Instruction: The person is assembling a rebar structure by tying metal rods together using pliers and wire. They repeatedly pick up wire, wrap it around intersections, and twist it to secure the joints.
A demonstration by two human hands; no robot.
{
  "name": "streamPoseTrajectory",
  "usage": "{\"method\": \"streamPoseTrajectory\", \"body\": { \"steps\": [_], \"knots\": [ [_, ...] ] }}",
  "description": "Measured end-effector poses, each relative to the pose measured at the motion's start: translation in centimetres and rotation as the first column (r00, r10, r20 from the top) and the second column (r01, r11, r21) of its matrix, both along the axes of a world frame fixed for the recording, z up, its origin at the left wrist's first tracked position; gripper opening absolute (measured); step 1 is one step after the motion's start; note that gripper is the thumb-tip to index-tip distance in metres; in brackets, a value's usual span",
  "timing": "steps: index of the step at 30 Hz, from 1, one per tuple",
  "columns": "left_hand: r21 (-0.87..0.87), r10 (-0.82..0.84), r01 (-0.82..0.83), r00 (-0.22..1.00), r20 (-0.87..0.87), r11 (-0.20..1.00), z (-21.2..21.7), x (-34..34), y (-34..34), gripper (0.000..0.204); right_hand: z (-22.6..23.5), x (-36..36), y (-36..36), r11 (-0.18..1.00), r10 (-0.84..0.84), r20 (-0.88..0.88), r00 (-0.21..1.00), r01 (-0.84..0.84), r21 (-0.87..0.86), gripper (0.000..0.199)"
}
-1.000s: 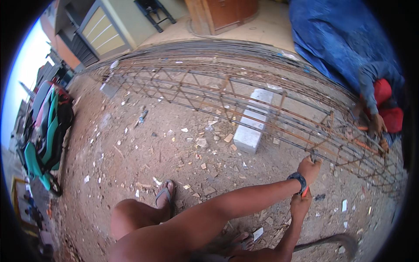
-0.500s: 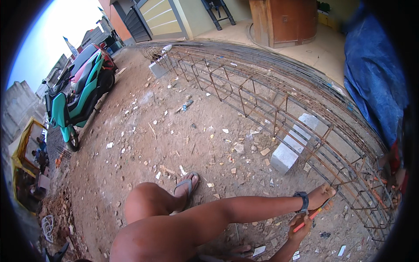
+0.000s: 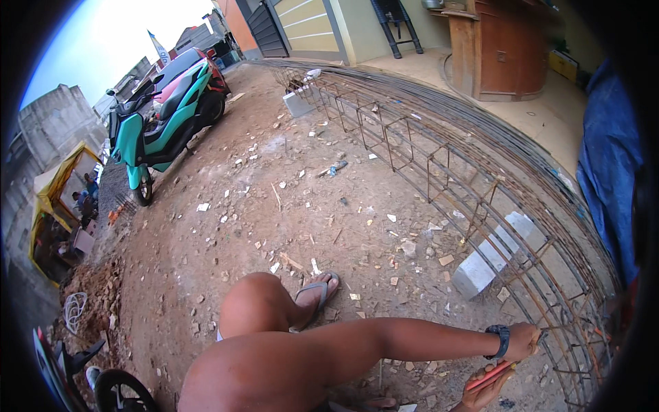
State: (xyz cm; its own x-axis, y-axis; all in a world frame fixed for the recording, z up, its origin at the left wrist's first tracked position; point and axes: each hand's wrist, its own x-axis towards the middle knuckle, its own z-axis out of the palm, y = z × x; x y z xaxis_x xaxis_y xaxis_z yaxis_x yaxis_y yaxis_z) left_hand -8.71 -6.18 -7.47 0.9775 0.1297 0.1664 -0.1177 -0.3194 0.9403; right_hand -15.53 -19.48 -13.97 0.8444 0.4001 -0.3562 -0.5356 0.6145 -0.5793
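A long cage of rusty reinforcing bars (image 3: 447,180) runs from the far middle to the lower right, with square stirrups along it. At its near end my left hand (image 3: 523,341), wearing a dark watch (image 3: 497,341), has its fingers closed against the bars; what they pinch is hidden. Just below it, my right hand (image 3: 484,390) grips a pliers-like tool with a red handle (image 3: 489,376), pointed up towards the left hand. The tool's head is hard to make out.
A pale concrete block (image 3: 480,268) props the cage; another block (image 3: 298,104) stands farther off. Long loose bars lie behind it. A blue tarp (image 3: 607,172) hangs at right, near another person's red clothing. A teal scooter (image 3: 161,130) stands at left. Rubble litters the dirt.
My view has swung left, so the scene sits farther right and lower. Both hands stay by the cage, and the right still holds the red-handled tool, now tucked closer beneath the left wrist.
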Motion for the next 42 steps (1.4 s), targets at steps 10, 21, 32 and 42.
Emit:
{"method": "streamPoseTrajectory", "body": {
  "steps": [10, 21, 32, 42],
  "knots": [
    [0.168, 0.012, 0.049, 0.938, -0.348, 0.985, -6.1, -2.3, 3.0, 0.017, -5.2, -0.4, 0.5, 0.718, 0.014, 0.051, 0.999, 0.026, -0.696, 0.063],
    [-0.072, 0.113, -0.109, 0.992, 0.049, 0.991, -4.4, -6.5, 6.5, 0.007, -1.1, -1.7, 5.3, 0.662, 0.307, 0.523, 0.795, 0.216, -0.717, 0.043],
    [0.744, -0.430, 0.232, 0.899, 0.082, 0.626, 3.1, -3.2, 21.9, 0.024, 3.2, 0.7, 12.4, 0.599, 0.328, 0.345, 0.879, 0.089, -0.796, 0.028],
    [0.591, -0.334, 0.089, 0.887, 0.320, 0.802, 6.6, -1.1, 22.2, 0.017, 7.3, 1.6, 12.9, 0.627, 0.176, 0.243, 0.954, 0.082, -0.774, 0.025]
  ]
}}
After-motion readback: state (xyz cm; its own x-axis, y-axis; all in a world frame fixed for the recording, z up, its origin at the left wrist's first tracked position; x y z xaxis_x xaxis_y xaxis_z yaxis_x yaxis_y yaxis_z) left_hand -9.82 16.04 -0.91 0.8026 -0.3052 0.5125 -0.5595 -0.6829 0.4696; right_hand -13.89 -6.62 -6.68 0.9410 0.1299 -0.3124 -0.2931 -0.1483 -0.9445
